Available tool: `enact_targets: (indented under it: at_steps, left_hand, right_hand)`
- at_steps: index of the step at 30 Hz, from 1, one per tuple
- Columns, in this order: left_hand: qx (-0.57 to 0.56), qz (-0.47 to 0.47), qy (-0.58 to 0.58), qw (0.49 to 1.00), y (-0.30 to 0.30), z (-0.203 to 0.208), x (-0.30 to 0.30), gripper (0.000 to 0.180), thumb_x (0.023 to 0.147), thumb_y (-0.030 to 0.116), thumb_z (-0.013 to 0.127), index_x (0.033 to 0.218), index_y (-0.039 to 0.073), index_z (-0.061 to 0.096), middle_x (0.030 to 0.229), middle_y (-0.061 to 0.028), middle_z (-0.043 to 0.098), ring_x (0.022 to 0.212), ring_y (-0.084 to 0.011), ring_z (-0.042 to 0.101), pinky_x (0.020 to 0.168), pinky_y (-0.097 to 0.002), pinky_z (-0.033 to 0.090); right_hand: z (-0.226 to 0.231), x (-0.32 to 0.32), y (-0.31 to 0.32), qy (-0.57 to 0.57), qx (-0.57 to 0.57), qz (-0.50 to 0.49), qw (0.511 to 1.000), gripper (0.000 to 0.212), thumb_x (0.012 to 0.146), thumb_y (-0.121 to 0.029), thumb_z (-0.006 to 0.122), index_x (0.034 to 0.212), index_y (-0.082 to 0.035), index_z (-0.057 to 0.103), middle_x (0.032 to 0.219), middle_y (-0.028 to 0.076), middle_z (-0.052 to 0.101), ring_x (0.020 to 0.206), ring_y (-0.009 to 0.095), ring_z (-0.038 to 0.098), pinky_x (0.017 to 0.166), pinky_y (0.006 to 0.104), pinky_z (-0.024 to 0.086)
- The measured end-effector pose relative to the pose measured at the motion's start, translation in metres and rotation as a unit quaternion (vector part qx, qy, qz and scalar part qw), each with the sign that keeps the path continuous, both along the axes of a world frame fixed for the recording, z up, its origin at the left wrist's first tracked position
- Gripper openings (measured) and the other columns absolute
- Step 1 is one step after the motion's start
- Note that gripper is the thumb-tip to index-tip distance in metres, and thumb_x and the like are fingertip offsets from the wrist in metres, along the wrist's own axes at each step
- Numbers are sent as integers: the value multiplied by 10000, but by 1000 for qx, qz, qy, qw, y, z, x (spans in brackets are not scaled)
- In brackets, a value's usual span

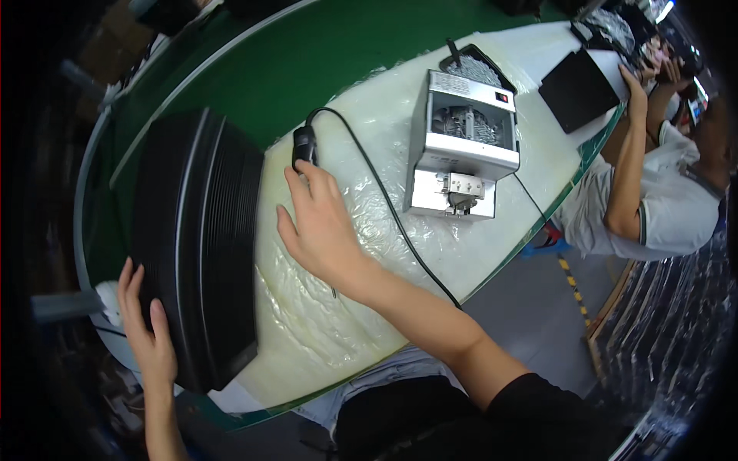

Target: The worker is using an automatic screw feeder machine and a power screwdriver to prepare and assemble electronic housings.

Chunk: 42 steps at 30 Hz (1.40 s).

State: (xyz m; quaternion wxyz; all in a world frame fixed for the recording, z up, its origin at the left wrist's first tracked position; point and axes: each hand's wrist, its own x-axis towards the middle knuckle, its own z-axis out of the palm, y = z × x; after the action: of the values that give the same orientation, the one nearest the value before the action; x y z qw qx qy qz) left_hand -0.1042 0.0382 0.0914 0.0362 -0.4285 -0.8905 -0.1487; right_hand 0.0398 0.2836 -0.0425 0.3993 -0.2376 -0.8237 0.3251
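A black electric screwdriver (304, 144) with a cord lies on the plastic-covered worktable, just right of a large black ribbed object, perhaps a stack of black panels (201, 253). My right hand (317, 219) reaches toward the screwdriver with fingers apart. Its fingertips are at the tool's near end, and they do not close round it. At the left side of the black ribbed object, my left hand (150, 338) rests with its fingers stretched out along the edge. The screwdriver's cord curves down across the table and passes behind my right forearm.
A silver screw feeder (465, 154) full of screws stands right of the cord. Behind it sits a black tray of screws (475, 69). A flat black panel (578, 91) lies farther right, near a co-worker's arm (630, 169). A green conveyor belt (307, 58) runs along the back.
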Motion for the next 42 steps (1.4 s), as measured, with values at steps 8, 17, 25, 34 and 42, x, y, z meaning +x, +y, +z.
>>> enact_targets:
  at_steps: [8,17,25,34,42]
  left_hand:
    - [45,21,7,999,-9,-7,4,401,988,129,494,1368,15,557,1512,-142,473,1394,-341,453,1155,-436,339]
    - [47,17,54,997,-14,-13,3,380,1018,189,510,1362,44,577,1497,-136,498,1384,-321,478,1144,-426,363]
    - [101,-9,267,958,-52,-23,24,328,1018,178,508,1293,11,572,1305,-171,586,1226,-291,571,1068,-405,441]
    - [382,-153,-272,870,60,-124,179,257,851,-78,567,1092,-41,648,1235,-215,606,1147,-427,621,964,-471,512]
    - [388,-153,-446,792,256,-161,167,639,1043,315,509,1480,-118,335,1499,-311,422,1424,-390,404,1174,-389,313]
  right_hand:
    - [18,139,10,-17,62,139,988,299,818,58,647,1115,29,640,1006,186,676,857,331,682,738,376,561]
    - [29,214,113,84,51,-248,964,301,1066,-178,501,1284,18,570,1228,120,627,1042,166,610,869,295,516]
    - [6,198,147,95,-101,-161,977,543,1088,-359,432,1492,-4,358,1478,180,467,1335,264,509,1059,376,443]
    - [-19,188,164,194,-136,-14,971,749,1038,-513,429,1597,-73,192,1633,161,258,1486,305,300,1213,445,231]
    - [-23,169,178,205,-132,-38,969,641,1005,-370,441,1558,-67,327,1462,129,494,1321,252,500,1139,367,350]
